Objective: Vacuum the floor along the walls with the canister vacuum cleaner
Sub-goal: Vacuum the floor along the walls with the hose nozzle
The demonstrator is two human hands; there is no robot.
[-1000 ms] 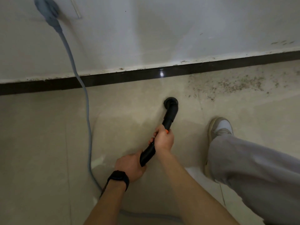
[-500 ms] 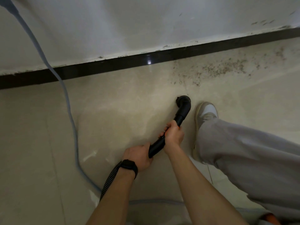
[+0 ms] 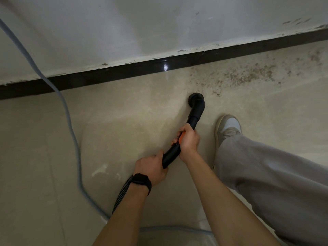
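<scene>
Fingers [image 3: 175, 140] of the right hand [image 3: 189, 139] are curled round the black vacuum pipe [image 3: 194, 119]; its rear end is gripped by the left hand [image 3: 150, 167]. The nozzle [image 3: 196, 99] is set on the floor [image 3: 124, 121] ahead of both hands, at the edge of scattered dirt [image 3: 248, 76] and near the baseboard [image 3: 124, 71]. A shoe [image 3: 228, 125] is planted just to its right, and a grey cable [image 3: 71, 125] is trailed across the floor well to the left.

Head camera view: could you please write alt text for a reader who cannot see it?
A left hand and a right hand grip a black vacuum tube, its nozzle down at the floor beside a patch of dirt near the baseboard. A grey cable trails across the floor on the left; a shoe stands right of it.
</scene>
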